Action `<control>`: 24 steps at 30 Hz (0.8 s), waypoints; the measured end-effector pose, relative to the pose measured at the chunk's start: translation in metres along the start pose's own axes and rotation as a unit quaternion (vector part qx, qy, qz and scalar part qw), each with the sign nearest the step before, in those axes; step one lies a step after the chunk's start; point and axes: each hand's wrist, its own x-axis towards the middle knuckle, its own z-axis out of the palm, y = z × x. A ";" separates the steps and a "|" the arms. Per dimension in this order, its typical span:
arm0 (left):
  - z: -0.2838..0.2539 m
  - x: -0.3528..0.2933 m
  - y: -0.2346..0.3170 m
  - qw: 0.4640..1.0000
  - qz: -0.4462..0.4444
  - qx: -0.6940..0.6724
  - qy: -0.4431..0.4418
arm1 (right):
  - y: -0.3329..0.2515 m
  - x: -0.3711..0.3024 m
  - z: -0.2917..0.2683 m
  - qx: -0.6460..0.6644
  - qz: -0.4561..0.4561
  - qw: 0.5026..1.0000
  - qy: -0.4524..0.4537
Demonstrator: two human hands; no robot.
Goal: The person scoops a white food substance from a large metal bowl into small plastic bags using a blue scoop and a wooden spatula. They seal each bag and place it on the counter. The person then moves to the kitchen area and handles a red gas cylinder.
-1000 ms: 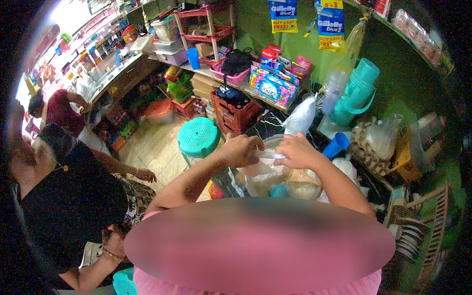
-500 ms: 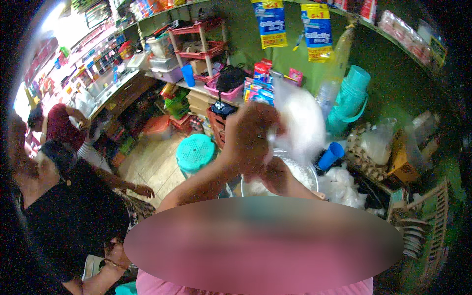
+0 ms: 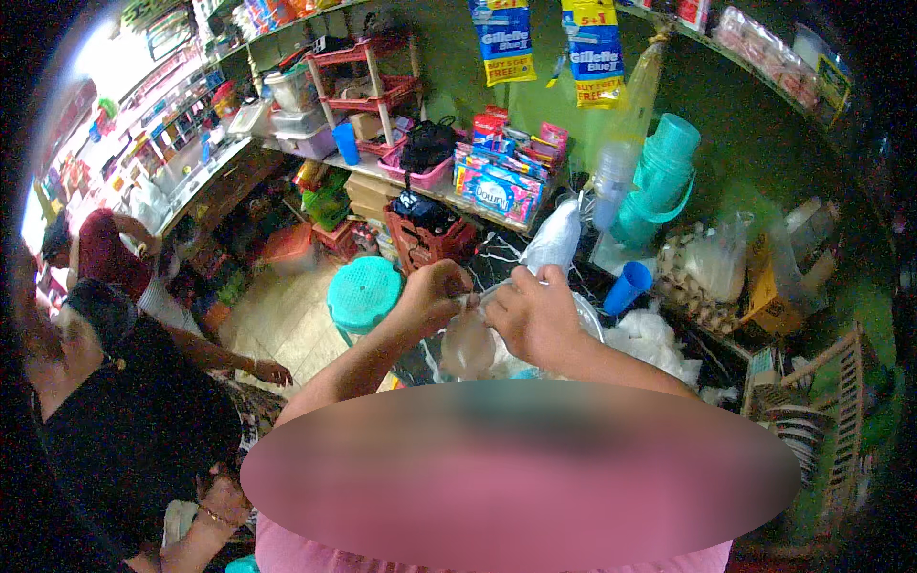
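Pinching clear plastic (image 3: 468,349) with left hand (image 3: 439,291), fingertips drawn close together, above the left part of the bucket (image 3: 594,315). Gripping narrowly with right hand (image 3: 535,306) too, over the middle of the bucket, apparently on the same plastic; cannot tell exactly where on it, with knuckles in the way. Hanging below the fingers, see-through and hard to outline against the bucket. Showing behind right hand, toward the far side of the bucket: a plump white bag (image 3: 556,237), lower end hidden by the knuckles. Cannot tell whether joined to the clear plastic or resting on something.

Visible of the bucket itself: a curved rim at right and some white contents, the near part lost under a wide blurred oval. Covered by that same blur, on the near side of the bucket: most of the pink clothing (image 3: 287,542).

Placed just right of the bucket: a blue cup (image 3: 628,288) and a heap of white bags (image 3: 652,344), too merged to count. Set left of the bucket: a green stool (image 3: 366,294), legs mostly hidden. Tucked behind the bucket: a red crate (image 3: 435,248), partly covered by dark things. Sitting or standing, cannot tell which, well left of the bucket: a person in black (image 3: 143,430), holding something pale, too obscured to name.
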 end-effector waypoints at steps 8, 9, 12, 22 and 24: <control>0.014 0.030 0.067 0.898 0.168 -0.318 0.255 | 0.009 0.033 -0.002 0.849 0.217 0.471 0.101; 0.017 0.020 0.083 0.854 0.186 -0.429 0.226 | 0.006 0.029 -0.004 0.864 0.220 0.446 0.081; 0.004 -0.021 0.104 0.861 0.175 -0.476 0.036 | 0.008 0.021 -0.008 0.751 0.070 0.652 0.079; -0.004 -0.004 0.036 0.992 0.086 0.069 0.066 | 0.037 0.018 0.006 0.122 0.009 0.970 0.210; -0.005 -0.003 0.028 0.957 0.209 0.192 0.064 | 0.033 0.018 0.016 0.158 0.053 0.974 0.151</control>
